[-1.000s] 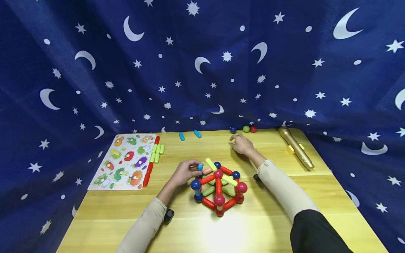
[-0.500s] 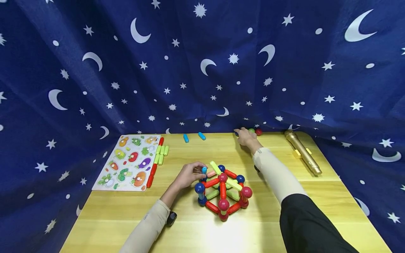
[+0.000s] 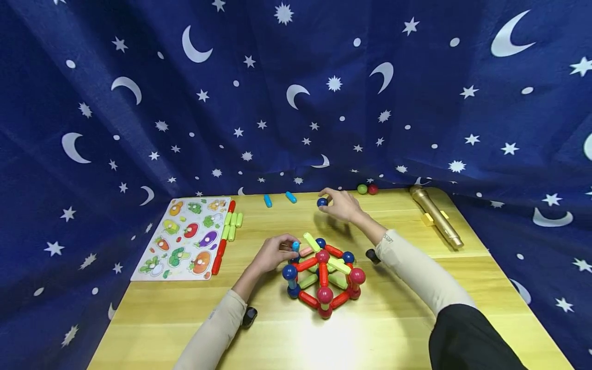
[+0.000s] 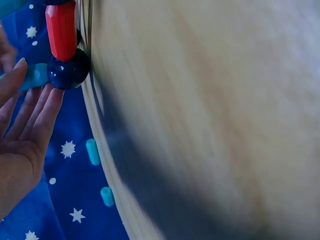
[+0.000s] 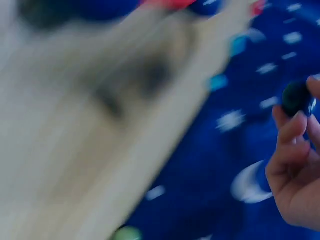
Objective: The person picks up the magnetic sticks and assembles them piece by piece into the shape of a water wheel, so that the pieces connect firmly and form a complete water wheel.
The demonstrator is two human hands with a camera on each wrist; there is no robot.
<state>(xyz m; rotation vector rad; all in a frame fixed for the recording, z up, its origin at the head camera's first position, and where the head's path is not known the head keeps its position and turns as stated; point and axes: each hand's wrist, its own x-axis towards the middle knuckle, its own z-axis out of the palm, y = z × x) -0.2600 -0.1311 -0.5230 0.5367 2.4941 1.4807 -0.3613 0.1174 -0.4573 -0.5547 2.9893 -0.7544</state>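
A frame of magnetic sticks and balls [image 3: 323,275], in red, green and blue, stands on the table in the head view. At its left side my left hand [image 3: 270,255] pinches an upright light-blue stick [image 3: 295,247] between thumb and fingers. In the left wrist view this stick [image 4: 36,76] meets a dark blue ball [image 4: 69,71], from which a red stick [image 4: 61,32] extends. Behind the frame, my right hand [image 3: 346,206] holds a loose dark blue ball [image 3: 322,202] in its fingertips, raised over the table. The right wrist view shows that ball [image 5: 296,98] pinched at the fingertips.
Two light-blue sticks [image 3: 290,197] lie near the back edge. A green ball [image 3: 362,189] and a red ball [image 3: 372,189] sit farther right. A gold microphone-like tube [image 3: 436,217] rests at right. A vegetable puzzle board [image 3: 185,239] lies left, with red and green sticks [image 3: 226,226] alongside.
My right hand reached to the back edge, picked up the dark blue ball beside the green one, and brought it left and nearer. My left hand has stayed at the light-blue stick.
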